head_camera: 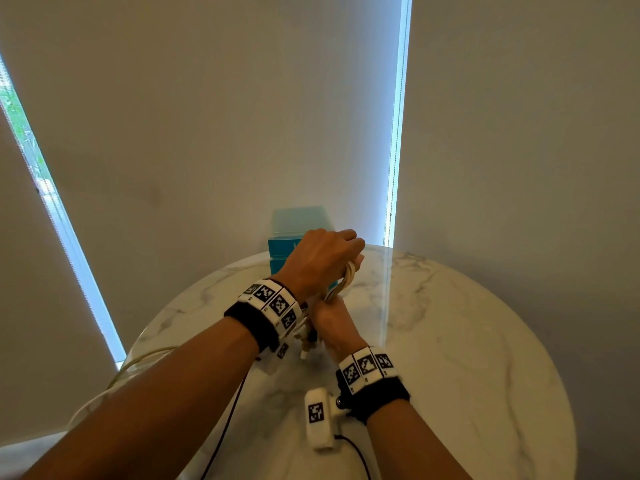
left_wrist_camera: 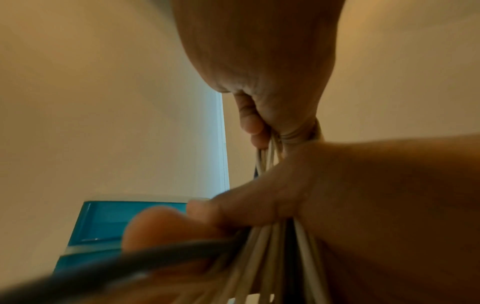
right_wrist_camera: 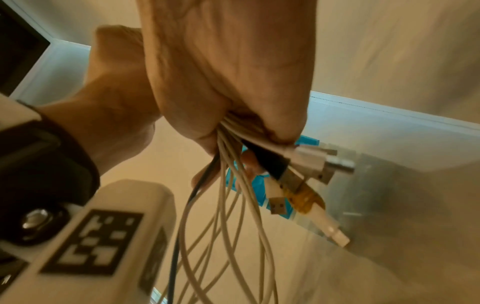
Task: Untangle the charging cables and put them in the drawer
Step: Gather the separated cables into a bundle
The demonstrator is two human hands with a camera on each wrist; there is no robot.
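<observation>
A bundle of several white charging cables and one dark cable [head_camera: 346,277] is held upright between both hands over the round marble table [head_camera: 450,341]. My left hand [head_camera: 322,258] grips the top of the bundle [left_wrist_camera: 262,162], fingers curled round it. Just below, my right hand [head_camera: 334,320] grips the same bundle in its fist [right_wrist_camera: 221,82]. Several USB plug ends [right_wrist_camera: 309,164] stick out of the right fist, and loose loops [right_wrist_camera: 228,236] hang down. Behind the hands, at the table's far edge, stands the teal drawer box [head_camera: 294,226], also in the left wrist view [left_wrist_camera: 103,220].
White cable loops [head_camera: 138,362] trail off the table's left edge under my left forearm. A thin black lead [head_camera: 228,420] runs across the near tabletop. Pale blinds and bright window strips [head_camera: 398,133] stand close behind the table.
</observation>
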